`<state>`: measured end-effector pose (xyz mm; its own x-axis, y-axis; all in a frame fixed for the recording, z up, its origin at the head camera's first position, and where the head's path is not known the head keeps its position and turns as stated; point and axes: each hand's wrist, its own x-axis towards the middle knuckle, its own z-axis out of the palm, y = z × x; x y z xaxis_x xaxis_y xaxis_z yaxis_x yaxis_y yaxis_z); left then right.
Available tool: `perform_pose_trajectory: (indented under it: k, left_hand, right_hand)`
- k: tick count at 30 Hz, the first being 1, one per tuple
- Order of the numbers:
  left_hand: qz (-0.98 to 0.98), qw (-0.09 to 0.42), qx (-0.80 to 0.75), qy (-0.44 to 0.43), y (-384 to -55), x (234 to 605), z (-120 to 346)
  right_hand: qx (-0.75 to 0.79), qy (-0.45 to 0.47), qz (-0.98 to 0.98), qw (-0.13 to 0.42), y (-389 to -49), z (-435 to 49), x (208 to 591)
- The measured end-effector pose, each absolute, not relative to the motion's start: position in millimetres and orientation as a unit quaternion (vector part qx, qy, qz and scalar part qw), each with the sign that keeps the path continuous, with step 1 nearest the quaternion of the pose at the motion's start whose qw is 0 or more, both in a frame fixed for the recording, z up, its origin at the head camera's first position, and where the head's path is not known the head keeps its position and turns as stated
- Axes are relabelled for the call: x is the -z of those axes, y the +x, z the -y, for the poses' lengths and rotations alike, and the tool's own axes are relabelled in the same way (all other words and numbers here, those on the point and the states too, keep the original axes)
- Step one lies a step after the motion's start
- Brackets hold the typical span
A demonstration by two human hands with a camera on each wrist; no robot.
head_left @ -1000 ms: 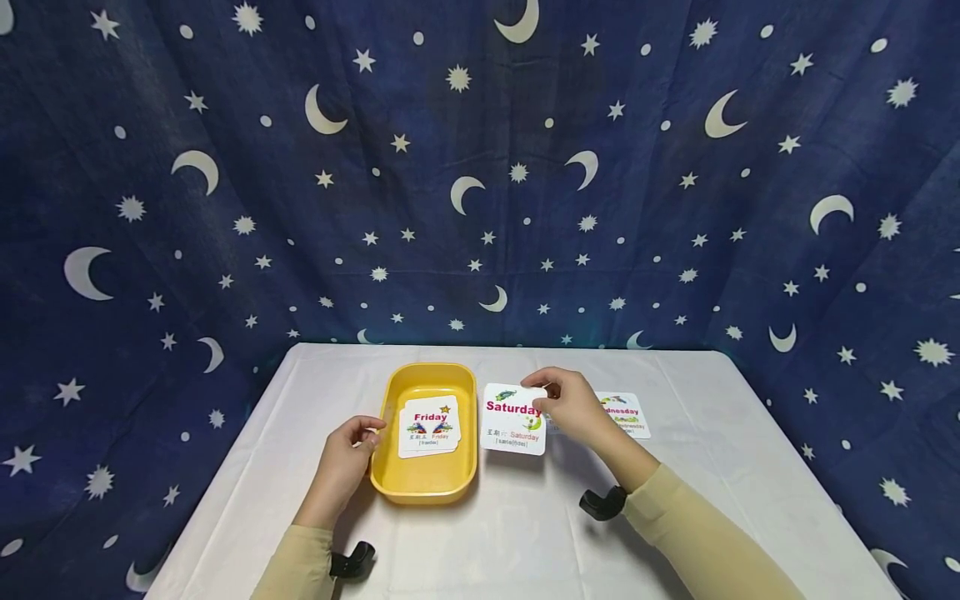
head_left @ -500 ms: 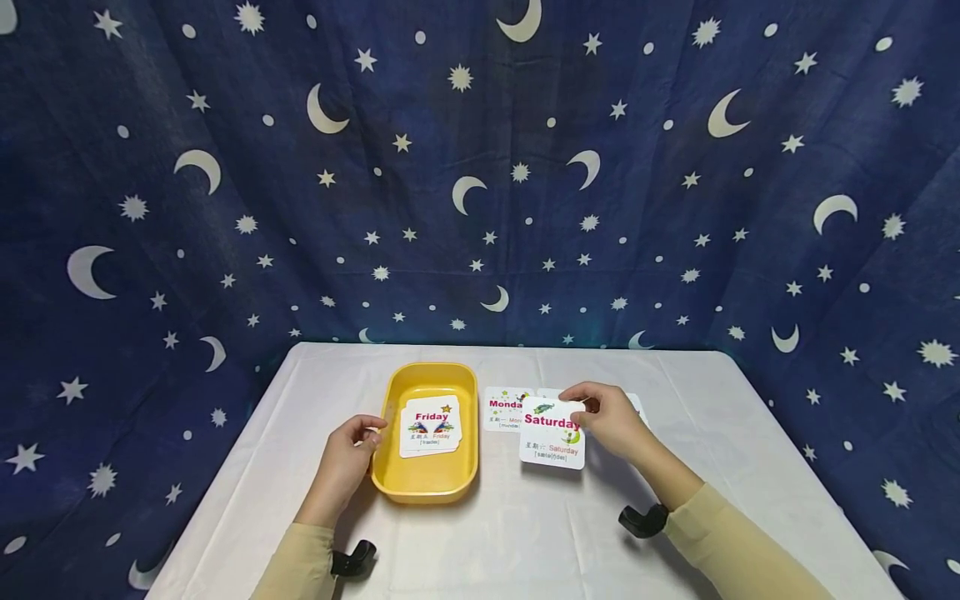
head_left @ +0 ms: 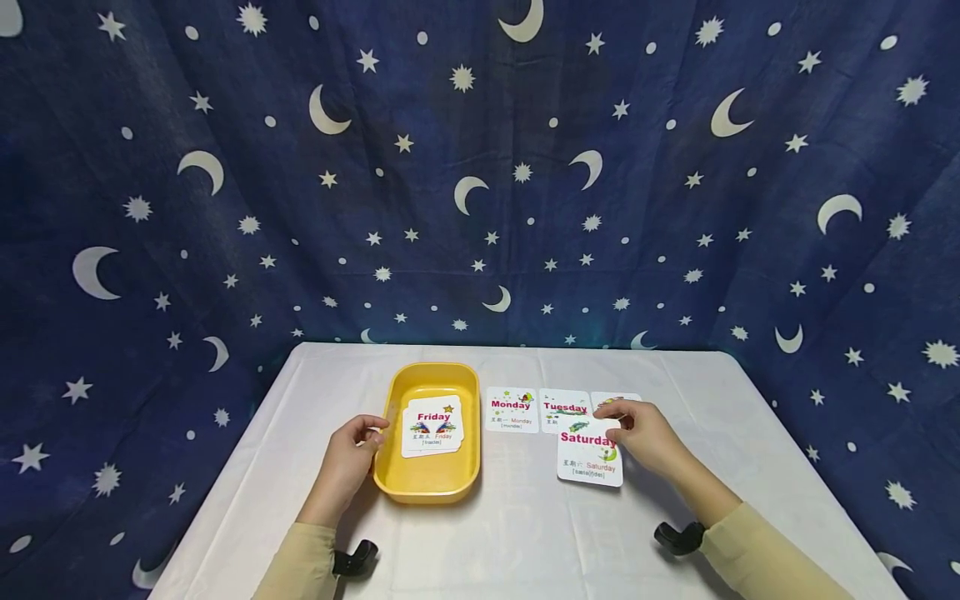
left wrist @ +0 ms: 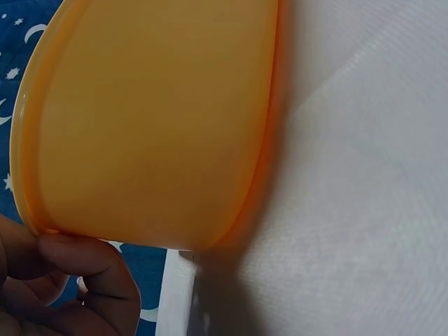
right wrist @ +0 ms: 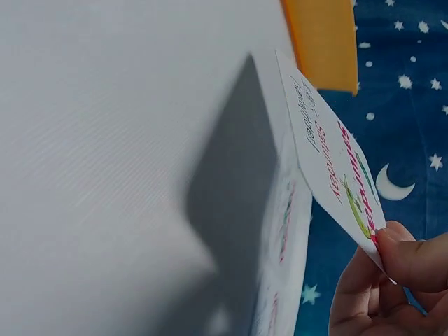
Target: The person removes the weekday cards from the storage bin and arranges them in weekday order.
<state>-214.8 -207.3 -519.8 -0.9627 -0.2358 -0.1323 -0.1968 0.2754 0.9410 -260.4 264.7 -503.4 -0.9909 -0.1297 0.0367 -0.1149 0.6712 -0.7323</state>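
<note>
My right hand [head_left: 648,435] pinches the "Saturday" card [head_left: 589,468] by its upper right edge. In the right wrist view that card [right wrist: 329,154] is tilted above the table, casting a shadow. On the table behind it lie the "Monday" card [head_left: 513,417] and the "Tuesday" card [head_left: 564,400]; a third card [head_left: 626,398] at their right is mostly hidden by the hand and the raised card. My left hand [head_left: 347,454] grips the left rim of the yellow tray [head_left: 427,487]. Inside the tray a "Friday" card [head_left: 432,443] tops a small stack.
A white cloth covers the table [head_left: 517,542]. Behind and beside it hangs a dark blue curtain [head_left: 420,208] with moons and stars. Each wrist wears a black camera mount, such as the left mount [head_left: 356,560].
My right hand has carried the "Saturday" card rightward and toward the table's near side, uncovering the "Monday" card and part of the "Tuesday" card. The left hand stays at the tray.
</note>
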Motion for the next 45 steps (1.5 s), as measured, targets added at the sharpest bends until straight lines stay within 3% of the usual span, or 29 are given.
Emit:
perform_pose_trajectory:
  k: [28,45]
  left_hand:
    - [0.796,0.016,0.590,0.135,-213.9,518.8,207.3]
    - [0.795,0.019,0.591,0.133,-214.6,520.8,207.7]
  right_hand:
    - [0.344,-0.050,-0.937,0.017,-251.1,-315.8,517.5]
    - [0.313,-0.009,-0.949,0.044,-255.5,-322.8,526.7]
